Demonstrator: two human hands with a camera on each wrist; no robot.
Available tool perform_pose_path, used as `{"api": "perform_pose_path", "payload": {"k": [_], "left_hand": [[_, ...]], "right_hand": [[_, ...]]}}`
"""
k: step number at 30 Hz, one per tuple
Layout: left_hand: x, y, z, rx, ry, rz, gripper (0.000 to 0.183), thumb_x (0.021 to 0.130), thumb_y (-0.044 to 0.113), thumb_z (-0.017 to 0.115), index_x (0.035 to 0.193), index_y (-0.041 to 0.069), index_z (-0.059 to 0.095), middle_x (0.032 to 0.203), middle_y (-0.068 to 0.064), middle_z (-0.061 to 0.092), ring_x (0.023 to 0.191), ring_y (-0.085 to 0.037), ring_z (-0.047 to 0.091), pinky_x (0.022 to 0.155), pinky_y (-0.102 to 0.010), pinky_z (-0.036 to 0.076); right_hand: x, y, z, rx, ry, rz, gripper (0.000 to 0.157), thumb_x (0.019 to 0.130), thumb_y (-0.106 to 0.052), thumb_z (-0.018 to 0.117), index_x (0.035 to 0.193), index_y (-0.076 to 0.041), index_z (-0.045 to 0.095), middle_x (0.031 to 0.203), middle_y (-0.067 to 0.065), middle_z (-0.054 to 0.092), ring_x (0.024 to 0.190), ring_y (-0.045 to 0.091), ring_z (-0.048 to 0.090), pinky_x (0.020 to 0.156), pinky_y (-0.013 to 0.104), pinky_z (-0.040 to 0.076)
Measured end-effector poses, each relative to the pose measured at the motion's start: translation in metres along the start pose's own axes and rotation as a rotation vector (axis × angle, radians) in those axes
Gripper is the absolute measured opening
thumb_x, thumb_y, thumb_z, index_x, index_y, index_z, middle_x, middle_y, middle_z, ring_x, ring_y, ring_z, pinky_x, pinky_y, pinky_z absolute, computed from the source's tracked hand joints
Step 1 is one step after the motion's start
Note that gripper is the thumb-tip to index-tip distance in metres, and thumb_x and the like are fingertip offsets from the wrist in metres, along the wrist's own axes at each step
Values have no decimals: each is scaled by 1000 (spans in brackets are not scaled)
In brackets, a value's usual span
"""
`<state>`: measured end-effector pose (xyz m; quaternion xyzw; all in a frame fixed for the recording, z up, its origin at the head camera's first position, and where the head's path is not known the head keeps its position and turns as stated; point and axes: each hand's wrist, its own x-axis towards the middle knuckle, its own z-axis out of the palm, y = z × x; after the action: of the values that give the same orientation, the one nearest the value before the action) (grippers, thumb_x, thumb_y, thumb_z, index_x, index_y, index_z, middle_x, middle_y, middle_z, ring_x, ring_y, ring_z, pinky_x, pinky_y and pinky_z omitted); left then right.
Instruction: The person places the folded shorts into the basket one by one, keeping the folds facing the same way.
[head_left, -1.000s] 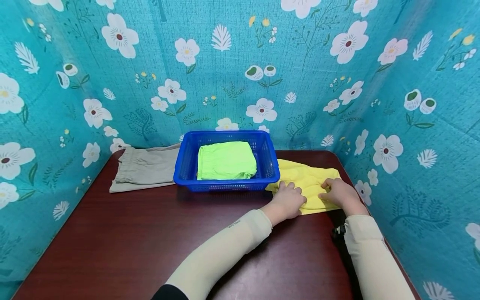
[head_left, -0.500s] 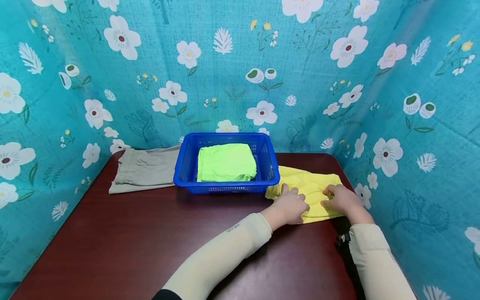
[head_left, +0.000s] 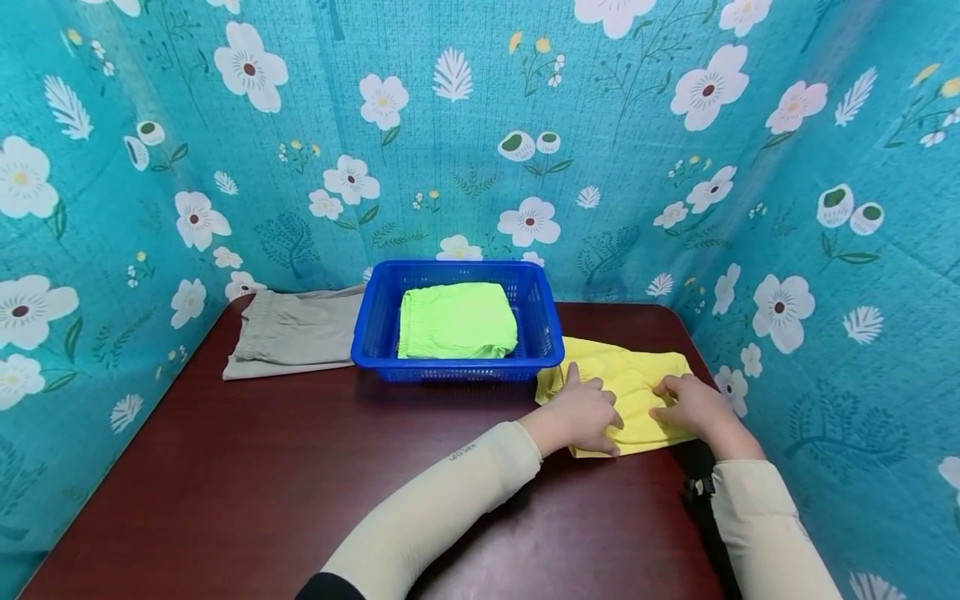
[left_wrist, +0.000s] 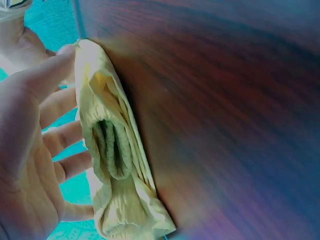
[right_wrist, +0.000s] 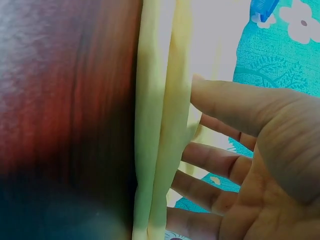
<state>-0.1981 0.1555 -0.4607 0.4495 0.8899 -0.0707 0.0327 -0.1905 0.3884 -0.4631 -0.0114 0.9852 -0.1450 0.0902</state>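
Folded yellow shorts [head_left: 633, 379] lie on the dark red table beside the basket, their left corner right at its edge. My left hand [head_left: 583, 414] rests on their left part, fingers spread, thumb at the near edge. In the left wrist view, its fingertips touch the top of the yellow shorts [left_wrist: 115, 150], whose folded layers and gathered waistband show. On the right part of the cloth rests my right hand [head_left: 697, 406], fingers lightly bent. The right wrist view shows that hand's fingers [right_wrist: 210, 160] touching the top layer, with two thick folds below.
A blue plastic basket [head_left: 390, 365] stands at the back middle, holding folded bright green shorts [head_left: 457, 321]. Grey shorts [head_left: 300, 329] lie flat at its left. Flowered teal curtains [head_left: 465, 133] close off the back and sides of the table [head_left: 262, 483].
The yellow shorts have slid a little toward me, with both hands on them. My left fingers are spread wider. The basket and the grey shorts have stayed put.
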Motion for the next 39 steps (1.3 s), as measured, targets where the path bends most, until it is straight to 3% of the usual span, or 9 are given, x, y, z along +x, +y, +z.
{"api": "perform_pose_path", "payload": {"k": [6,16,28,39], "left_hand": [[-5,-3,1,-51,-8,3,38,83,73,51,117,58,58,119,22,52,118,-7,41,111,-64,12],[-13,6,-1,12,-63,-1,41,86,54,61,123,65,47,124,26,48,119,-5,37,110,-57,14],[-24,19,-8,60,-105,-4,48,82,59,65,124,66,44,120,24,45,117,-7,35,107,-55,17],[-31,34,-8,98,-94,-19,47,81,60,64,124,66,46,118,24,46,111,-7,36,104,-56,21]], "right_hand": [[-5,0,4,-12,6,-5,52,80,-43,74,115,-7,61,114,23,55,96,34,54,78,53,48],[-17,1,8,-11,22,-17,49,80,-40,75,115,-8,62,112,22,54,91,32,56,76,53,48],[-25,1,9,-12,5,-33,50,79,-39,76,114,-7,63,108,20,55,86,28,55,73,48,49],[-36,-1,8,11,19,-69,45,79,-36,77,112,-8,64,111,20,55,91,29,54,75,47,49]]}}
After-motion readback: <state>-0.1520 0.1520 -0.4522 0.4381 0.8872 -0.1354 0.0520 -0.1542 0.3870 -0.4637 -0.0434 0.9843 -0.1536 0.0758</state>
